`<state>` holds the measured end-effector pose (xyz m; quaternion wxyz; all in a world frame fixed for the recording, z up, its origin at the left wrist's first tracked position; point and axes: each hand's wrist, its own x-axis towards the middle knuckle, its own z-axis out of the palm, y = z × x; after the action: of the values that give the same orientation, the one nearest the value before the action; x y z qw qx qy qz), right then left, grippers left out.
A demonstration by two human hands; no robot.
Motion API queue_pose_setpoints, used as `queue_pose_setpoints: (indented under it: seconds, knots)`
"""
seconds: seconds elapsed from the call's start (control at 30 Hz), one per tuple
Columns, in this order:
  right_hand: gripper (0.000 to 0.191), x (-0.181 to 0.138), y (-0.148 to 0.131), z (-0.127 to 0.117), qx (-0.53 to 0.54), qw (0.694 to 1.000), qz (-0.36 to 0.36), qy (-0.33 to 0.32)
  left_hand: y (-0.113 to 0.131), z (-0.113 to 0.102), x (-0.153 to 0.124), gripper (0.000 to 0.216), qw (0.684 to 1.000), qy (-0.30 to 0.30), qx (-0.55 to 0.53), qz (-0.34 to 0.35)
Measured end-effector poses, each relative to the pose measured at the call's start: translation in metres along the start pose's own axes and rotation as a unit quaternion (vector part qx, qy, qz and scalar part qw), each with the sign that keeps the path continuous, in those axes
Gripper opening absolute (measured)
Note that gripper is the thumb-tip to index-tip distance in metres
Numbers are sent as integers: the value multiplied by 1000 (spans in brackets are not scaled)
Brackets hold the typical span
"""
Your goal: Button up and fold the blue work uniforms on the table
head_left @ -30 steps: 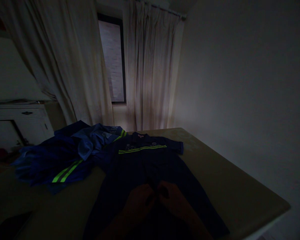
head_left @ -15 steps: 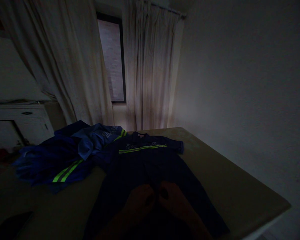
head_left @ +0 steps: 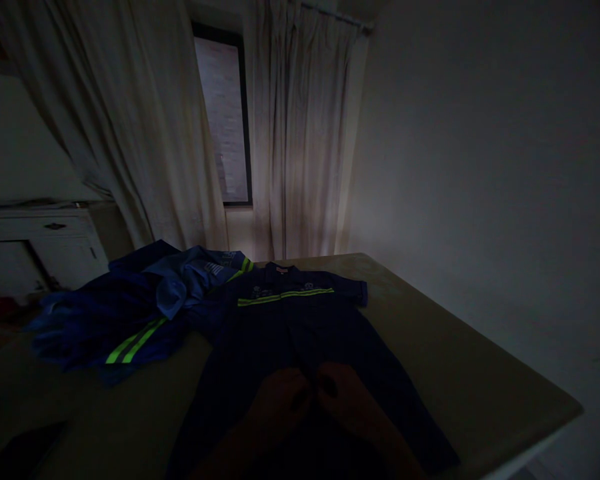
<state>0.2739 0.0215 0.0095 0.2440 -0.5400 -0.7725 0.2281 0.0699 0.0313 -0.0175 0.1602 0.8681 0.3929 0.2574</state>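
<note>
A dark navy work jacket (head_left: 290,333) with a neon yellow stripe across the chest lies flat on the table (head_left: 470,373), collar toward the window. My left hand (head_left: 280,403) and my right hand (head_left: 347,400) rest side by side on its front near the lower middle, fingers curled and pinched at the fabric along the centre seam. The room is very dim, so what the fingers pinch is hard to make out.
A heap of blue garments (head_left: 130,313) with neon stripes lies on the table's left part. A white cabinet (head_left: 40,247) stands at the left. Pale curtains (head_left: 300,133) frame a window (head_left: 225,120) behind. The table's right edge runs near a bare wall.
Nothing has visibly moved apart from a slight shift of the view; both hands stay pinched at the jacket's front.
</note>
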Motion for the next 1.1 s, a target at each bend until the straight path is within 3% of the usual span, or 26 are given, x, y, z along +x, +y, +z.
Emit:
queue_pose_setpoints:
  seconds: [0.27,0.47,0.8,0.97,1.1]
  knots:
    - [18,1,4,2,34,999,-9,-1,4,-2,1,12,998,-6,19,-67]
    - [15,3,-3,0,4,1000,21,3,-4,2,-1,17,999,5,19,38]
    - [19,0,-5,-4,24,1000,4,-15,8,2,3,12,995,6,42,-87]
    - [28,1,-7,-6,62,998,-5,-8,5,3,2,17,994,13,20,-103]
    - [20,3,-3,-3,98,995,-12,-17,3,2,2,17,995,3,4,-101]
